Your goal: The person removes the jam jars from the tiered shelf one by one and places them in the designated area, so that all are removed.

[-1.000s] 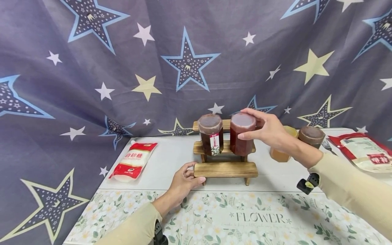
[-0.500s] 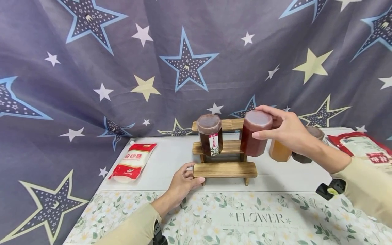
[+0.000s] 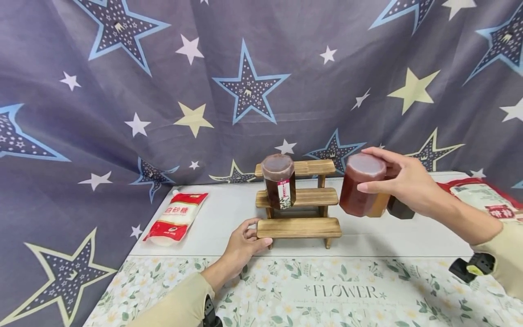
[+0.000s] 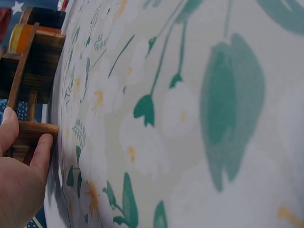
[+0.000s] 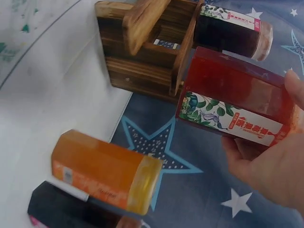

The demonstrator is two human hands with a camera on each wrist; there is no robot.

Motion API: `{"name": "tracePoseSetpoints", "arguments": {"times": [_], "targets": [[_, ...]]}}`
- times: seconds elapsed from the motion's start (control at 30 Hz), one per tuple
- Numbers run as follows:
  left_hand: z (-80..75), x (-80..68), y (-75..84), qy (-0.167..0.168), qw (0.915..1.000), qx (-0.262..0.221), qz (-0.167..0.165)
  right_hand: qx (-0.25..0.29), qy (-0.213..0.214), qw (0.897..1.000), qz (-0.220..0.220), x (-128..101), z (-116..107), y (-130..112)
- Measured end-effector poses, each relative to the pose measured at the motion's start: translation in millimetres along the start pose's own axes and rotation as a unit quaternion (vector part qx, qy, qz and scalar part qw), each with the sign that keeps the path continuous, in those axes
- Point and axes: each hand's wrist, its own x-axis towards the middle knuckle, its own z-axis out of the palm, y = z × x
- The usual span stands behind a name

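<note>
— Red jar [image 3: 359, 188] pinched near its lid by the right hand [image 3: 408, 184], fingers curled round it, held in the air to the right of the wooden rack [image 3: 300, 200], clear of its shelves.

— And the left hand [image 3: 243, 245]?

— Curled onto the left end of the rack's lowest step, thumb and fingers gripping the wood, wrist on the flowered mat [image 3: 327, 295].

— Around that?

— Dark jar [image 3: 279, 180] upright on the middle shelf. Orange jar [image 5: 107, 171] and black jar [image 5: 66, 211] standing on the worktop [image 3: 229, 213] just behind the held one. White and red pouch [image 3: 175, 217] flat at the left, another packet [image 3: 488, 200] at the far right. Star-patterned cloth [image 3: 163, 91] hanging behind.
</note>
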Motion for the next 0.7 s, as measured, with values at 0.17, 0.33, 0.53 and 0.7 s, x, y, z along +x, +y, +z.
{"name": "tracePoseSetpoints", "arguments": {"times": [0.17, 0.33, 0.53, 0.7], "targets": [[-0.4, -1.6, 0.2, -0.002, 1.0000, 0.000, 0.001, 0.001, 0.006, 1.000, 0.014, -9.2, -7.9, 12.4], [0.2, -2.0, -0.2, -0.006, 1.0000, -0.007, -0.001, 0.024, 0.002, 1.000, 0.019, -19.5, -11.5, 30.1], [0.3, -0.5, -0.1, -0.003, 1.0000, -0.006, -0.001, 0.019, 0.011, 0.999, 0.033, -32.1, -11.8, 52.7], [-0.1, -0.7, 0.5, -0.002, 1.0000, -0.006, -0.002, 0.008, 0.004, 0.999, 0.041, -39.0, -13.3, 70.5]]}}
